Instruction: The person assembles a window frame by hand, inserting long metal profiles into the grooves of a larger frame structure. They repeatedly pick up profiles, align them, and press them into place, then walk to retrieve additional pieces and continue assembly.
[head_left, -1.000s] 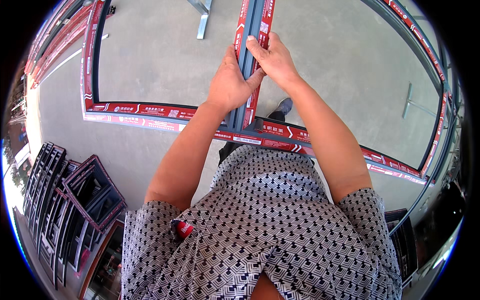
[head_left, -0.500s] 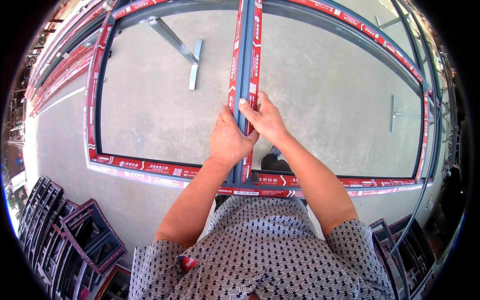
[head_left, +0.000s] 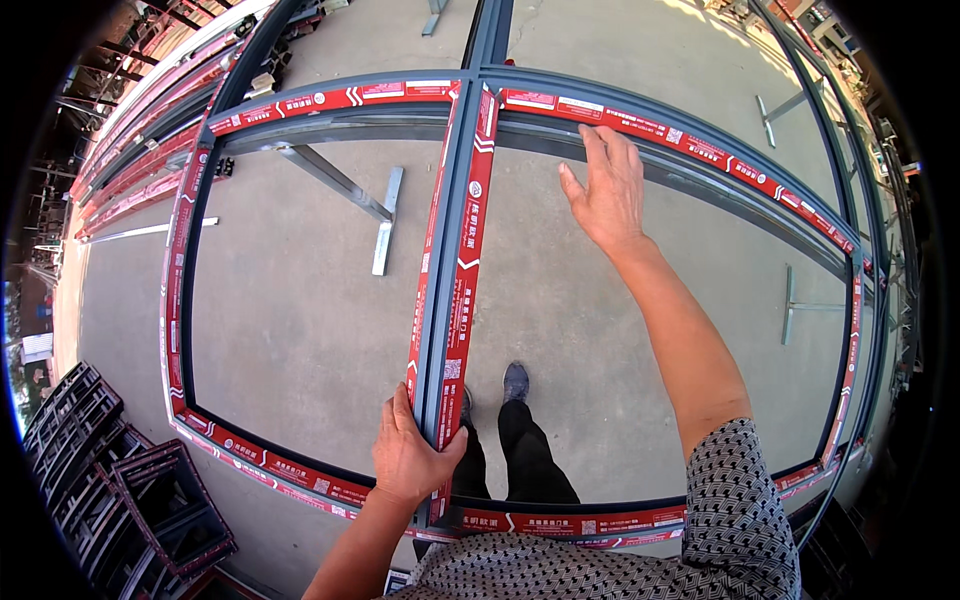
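A large grey metal window frame, its faces covered with red printed protective film, spreads out in front of me. Down its middle runs a mullion bar, which meets a crossbar at the far end. My left hand grips the mullion near its close end, with the thumb lying across the bar's right side. Over the right-hand opening, my right hand reaches out with fingers apart, holding nothing. Its fingertips are close to the crossbar's right half; whether they touch it I cannot tell.
Metal support legs stand below the frame on the concrete floor. Stacked red-filmed profiles lie at the far left. Smaller frames are piled at the lower left. My shoe shows through the right opening.
My right hand has left the mullion and reached forward toward the crossbar. My left hand stays on the mullion, nearer its close end. The view has shifted, showing more of the frame's far side.
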